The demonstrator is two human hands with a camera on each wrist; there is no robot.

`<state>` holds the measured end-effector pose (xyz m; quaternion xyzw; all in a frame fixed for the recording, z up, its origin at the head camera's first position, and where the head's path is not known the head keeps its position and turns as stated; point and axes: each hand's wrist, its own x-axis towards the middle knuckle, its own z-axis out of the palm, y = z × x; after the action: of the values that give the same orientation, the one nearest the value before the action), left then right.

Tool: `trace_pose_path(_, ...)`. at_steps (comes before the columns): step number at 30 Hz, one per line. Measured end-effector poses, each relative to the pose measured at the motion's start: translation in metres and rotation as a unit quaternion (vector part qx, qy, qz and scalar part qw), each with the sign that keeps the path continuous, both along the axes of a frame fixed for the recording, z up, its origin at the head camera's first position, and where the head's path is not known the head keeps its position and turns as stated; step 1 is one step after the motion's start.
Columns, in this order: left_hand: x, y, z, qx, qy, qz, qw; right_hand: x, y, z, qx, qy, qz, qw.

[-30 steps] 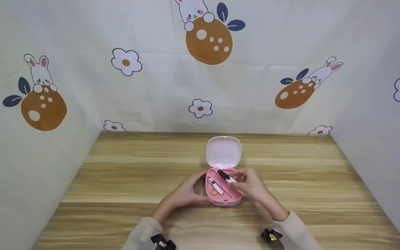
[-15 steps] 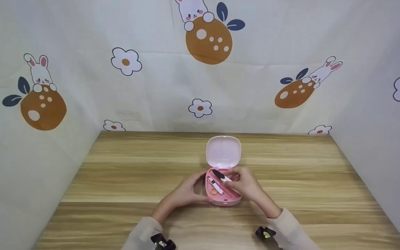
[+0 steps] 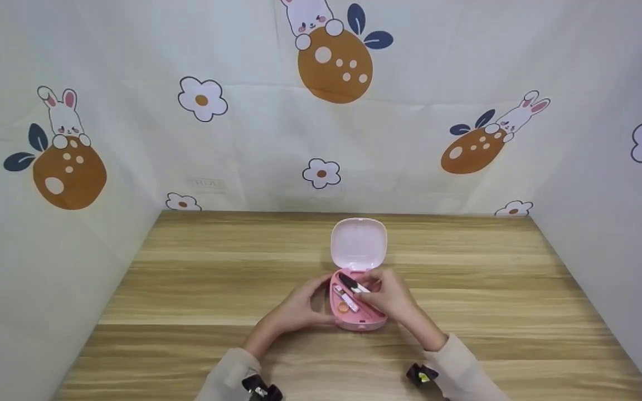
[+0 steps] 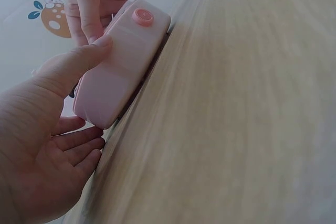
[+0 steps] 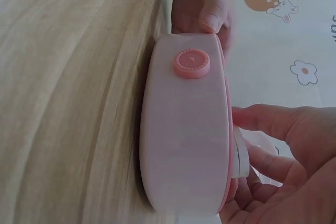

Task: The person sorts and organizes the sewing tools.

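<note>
A pink box (image 3: 361, 326) stands on the table with its pale pink lid (image 3: 359, 243) raised at the back. My left hand (image 3: 296, 307) holds the box's left side, thumb at the front and fingers toward the back. Above the box's inside, my right hand (image 3: 393, 295) pinches a marker (image 3: 348, 280) with a black cap and white body, lying slantwise. Inside, to its left, are a slim white piece (image 3: 346, 301), its kind unclear, and a small orange round thing (image 3: 343, 307). The right wrist view shows a white end (image 5: 241, 156) beside the right fingers at the box's rim.
The wood-grain table (image 3: 232, 250) extends around the box. Printed cloth walls (image 3: 254, 133) enclose it at the back and both sides. A round pink knob (image 5: 191, 62) sticks out from the box's front.
My right hand has moved left and slightly inward over the box, bringing the marker with it, closer to the slim white piece. The left hand and the box have stayed in place.
</note>
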<state>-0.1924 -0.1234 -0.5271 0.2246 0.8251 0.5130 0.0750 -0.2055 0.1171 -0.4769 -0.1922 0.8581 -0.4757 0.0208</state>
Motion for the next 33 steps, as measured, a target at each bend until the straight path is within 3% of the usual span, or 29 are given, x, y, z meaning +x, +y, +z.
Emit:
trace_pose_path(13,0.0003,-0.0004,0.0,-0.02,0.009,0.003,0.9998,-0.0006,-0.0015,-0.0039,0.001,0.007,0.008,1.0)
trace_pose_path(33,-0.0004,0.0004,-0.0006,0.002,0.013,-0.001,0.9999,-0.0014,0.0053,-0.0047,-0.008,0.022,0.019,1.0)
